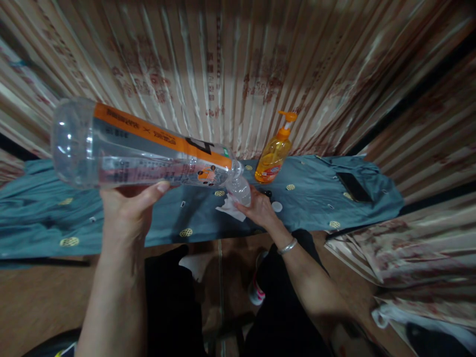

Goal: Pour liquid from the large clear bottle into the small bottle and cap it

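Observation:
My left hand [130, 198] grips a large clear plastic bottle [148, 148] with an orange and grey label. The bottle lies nearly level, its neck tipped down to the right. At its mouth is a small clear plastic bottle [240, 191], which my right hand [258, 208] holds tilted from the right side. The two mouths meet or nearly meet; I cannot tell whether liquid passes between them. Beneath the small bottle a white tissue [231, 208] lies on the cloth. A white round cap [276, 206] and a small black piece [267, 193] are just beyond my right hand.
A pump bottle of orange liquid [273, 156] stands toward the back of the narrow table with its blue-green cloth [308, 198]. A black phone [353, 187] lies at the right. Pleated curtains [230, 74] hang behind. My legs are below the table's front edge.

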### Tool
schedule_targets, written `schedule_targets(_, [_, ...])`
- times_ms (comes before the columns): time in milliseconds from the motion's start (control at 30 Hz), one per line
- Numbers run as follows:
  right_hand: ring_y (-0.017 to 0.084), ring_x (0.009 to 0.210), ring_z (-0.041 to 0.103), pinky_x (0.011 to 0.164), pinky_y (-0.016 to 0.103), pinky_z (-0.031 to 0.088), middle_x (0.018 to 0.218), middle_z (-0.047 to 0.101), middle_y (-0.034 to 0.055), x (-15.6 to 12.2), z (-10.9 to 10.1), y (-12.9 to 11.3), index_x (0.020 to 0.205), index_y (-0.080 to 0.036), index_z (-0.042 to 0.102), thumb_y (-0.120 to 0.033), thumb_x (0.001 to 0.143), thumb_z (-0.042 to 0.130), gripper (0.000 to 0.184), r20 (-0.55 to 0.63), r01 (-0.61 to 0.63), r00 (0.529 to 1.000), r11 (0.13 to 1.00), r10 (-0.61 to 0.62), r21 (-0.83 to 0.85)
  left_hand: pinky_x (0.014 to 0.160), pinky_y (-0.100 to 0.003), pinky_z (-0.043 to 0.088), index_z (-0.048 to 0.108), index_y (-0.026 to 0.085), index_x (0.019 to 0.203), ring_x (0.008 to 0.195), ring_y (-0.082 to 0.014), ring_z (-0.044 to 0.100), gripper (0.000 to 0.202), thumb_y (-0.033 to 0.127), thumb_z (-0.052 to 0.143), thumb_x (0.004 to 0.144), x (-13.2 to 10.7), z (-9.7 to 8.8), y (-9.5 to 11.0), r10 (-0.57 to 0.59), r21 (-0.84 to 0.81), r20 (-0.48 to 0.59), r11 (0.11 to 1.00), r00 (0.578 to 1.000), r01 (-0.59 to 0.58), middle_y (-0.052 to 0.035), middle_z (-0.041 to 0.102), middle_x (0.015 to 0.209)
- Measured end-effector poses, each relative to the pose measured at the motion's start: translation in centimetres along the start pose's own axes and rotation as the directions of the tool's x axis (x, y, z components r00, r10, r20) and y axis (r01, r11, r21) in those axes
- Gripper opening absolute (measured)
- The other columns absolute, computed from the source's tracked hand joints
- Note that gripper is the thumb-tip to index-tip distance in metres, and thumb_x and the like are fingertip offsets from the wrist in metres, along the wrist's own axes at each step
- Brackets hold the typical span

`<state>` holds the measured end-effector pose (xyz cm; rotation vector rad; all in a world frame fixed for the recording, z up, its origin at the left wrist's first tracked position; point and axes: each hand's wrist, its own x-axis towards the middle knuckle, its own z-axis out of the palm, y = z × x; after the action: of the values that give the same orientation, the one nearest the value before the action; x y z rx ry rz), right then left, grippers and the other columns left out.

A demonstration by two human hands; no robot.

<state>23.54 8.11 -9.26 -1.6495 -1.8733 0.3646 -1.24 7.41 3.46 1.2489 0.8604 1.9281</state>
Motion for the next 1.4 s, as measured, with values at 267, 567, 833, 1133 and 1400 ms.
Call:
schedule_targets(267, [0.030,0.101,0.076,0.084,0.034,0.058,0.108,0.078,0.0131,-0.02,-0.04,0.01,0.137,-0.013,0.052,-0.034,0.083,0.076,0.064,-0.006,-0.001,1.000,1.000,0.001,-0.023,0.066,-0.031,0.063,0.064,0.027,0.117,0.068,-0.0144,0.068,0.088,0.021,0.094,0.034,0.07,0.10,0.14,-0.023,-0.003,-0.022,1.000,0.999,0.023,0.0003,0.074,0.096])
schedule_targets(567, [0.030,0.103,0.075,0.085,0.035,0.058,0.110,0.078,0.0138,0.01,-0.17,0.07,0.129,-0.014,0.056,-0.033,0.083,0.076,0.054,0.010,0.009,1.000,1.000,-0.008,-0.017,0.065,-0.030,0.063,0.065,0.023,0.113,0.066,-0.0146,0.068,0.083,0.017,0.091,0.035,0.12,-0.12,0.08,-0.015,0.019,-0.028,1.000,1.000,0.016,0.0016,0.073,0.086])
schedule_targets(833, [0.029,0.105,0.075,0.086,0.035,0.057,0.112,0.077,0.0144,-0.01,-0.32,-0.07,0.132,-0.012,0.056,-0.033,0.083,0.077,0.057,0.014,0.000,1.000,1.000,0.000,0.003,0.069,-0.034,0.063,0.068,0.023,0.104,0.072,-0.0172,0.067,0.070,0.019,0.089,0.038,0.18,-0.32,-0.17,0.011,0.048,-0.005,0.999,1.000,-0.010,0.0016,0.070,0.082])
schedule_targets(1133, [0.030,0.104,0.075,0.086,0.035,0.058,0.111,0.078,0.0143,0.06,-0.30,-0.10,0.133,-0.012,0.055,-0.033,0.082,0.077,0.060,0.021,-0.020,1.000,1.000,0.021,-0.005,0.068,-0.034,0.062,0.065,0.026,0.112,0.069,-0.0159,0.067,0.078,0.015,0.085,0.038,0.20,-0.43,-0.14,-0.002,0.048,0.001,0.999,1.000,0.002,0.0024,0.070,0.086])
schedule_targets(1400, [0.031,0.105,0.075,0.087,0.037,0.058,0.112,0.077,0.0152,-0.03,-0.22,0.07,0.132,-0.013,0.054,-0.032,0.082,0.077,0.058,0.014,0.002,1.000,1.000,-0.002,-0.007,0.069,-0.033,0.063,0.065,0.026,0.112,0.070,-0.0151,0.066,0.075,0.016,0.085,0.040,0.13,-0.09,0.12,0.015,0.054,0.017,0.998,1.000,-0.016,0.0031,0.070,0.087])
